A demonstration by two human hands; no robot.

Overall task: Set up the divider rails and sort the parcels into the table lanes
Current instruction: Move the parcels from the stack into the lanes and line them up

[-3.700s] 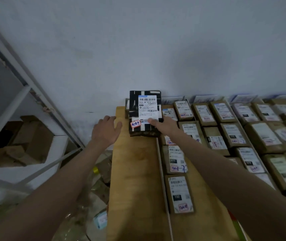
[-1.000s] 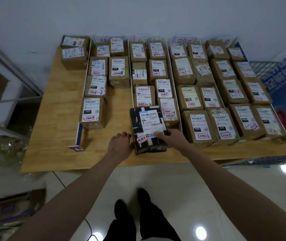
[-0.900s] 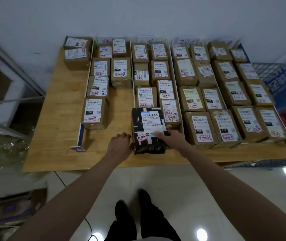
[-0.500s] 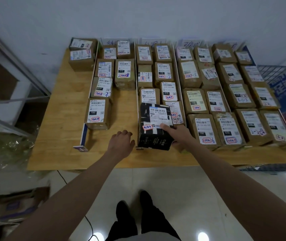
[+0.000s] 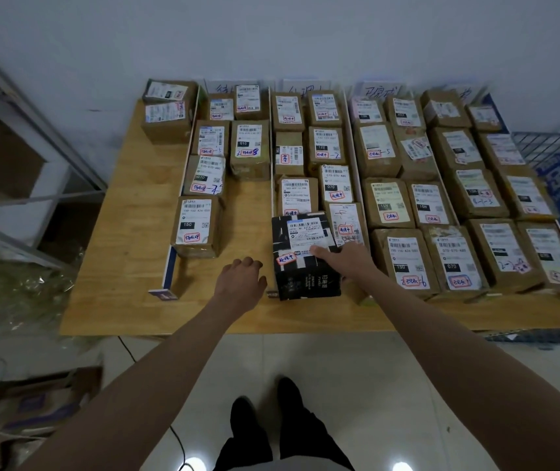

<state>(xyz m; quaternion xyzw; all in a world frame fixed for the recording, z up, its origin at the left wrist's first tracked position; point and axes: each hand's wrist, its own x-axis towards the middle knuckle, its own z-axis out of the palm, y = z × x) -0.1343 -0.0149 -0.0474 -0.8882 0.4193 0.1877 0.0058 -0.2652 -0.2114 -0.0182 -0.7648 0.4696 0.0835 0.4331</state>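
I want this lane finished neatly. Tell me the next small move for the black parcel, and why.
Probably nudge the black parcel a little further in and release. The right hand rests flat on its label, the left hand hovers beside it, and the parcel's near end sits closer to the table edge than the brown parcel in the next lane.

The right hand [image 5: 346, 258] rests on the black parcel [image 5: 304, 256] at the near end of a lane on the wooden table [image 5: 129, 232], the left hand [image 5: 241, 280] hovering loosely curled just beside it
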